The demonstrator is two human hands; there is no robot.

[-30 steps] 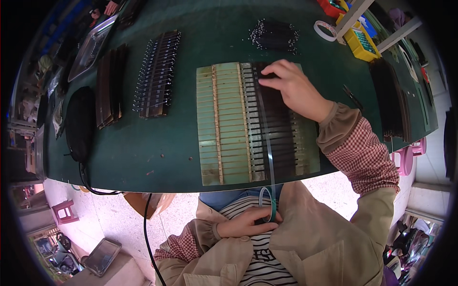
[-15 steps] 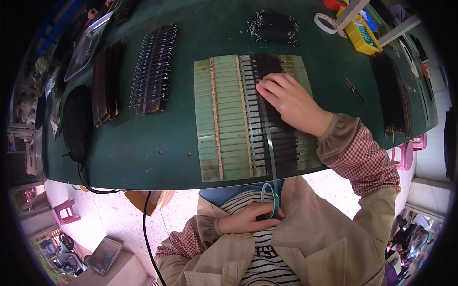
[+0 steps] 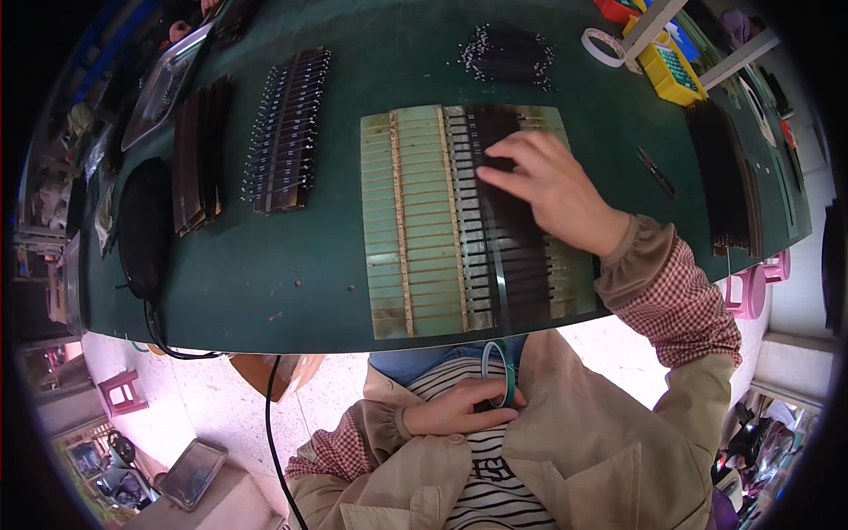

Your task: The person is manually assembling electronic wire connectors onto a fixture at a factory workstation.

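Note:
A pale green slotted board [image 3: 424, 221] lies on the table, with a row of black parts and dark strips [image 3: 521, 252] across its right half. Along those strips runs a narrow clear tape strip [image 3: 502, 287], which goes down over the table's front edge to a tape roll [image 3: 510, 375]. My left hand [image 3: 464, 406] is closed on that roll at my lap. Over the upper part of the dark strips, my right hand [image 3: 552, 181] has thumb and forefinger apart, with nothing seen between them. Whether its fingertips touch the strips cannot be made out.
Bundles of dark strips [image 3: 199, 155] and pin-ended parts [image 3: 287, 132] lie left, beside a black pouch [image 3: 144, 225] and metal tray [image 3: 166, 84]. Right of the board are small snips [image 3: 656, 172], a white tape roll [image 3: 603, 47], a yellow bin [image 3: 670, 71] and another dark stack [image 3: 723, 177].
My right hand has lifted slightly and shifted right, its thumb and forefinger spreading from the tape strip. My left hand and the roll look unmoved.

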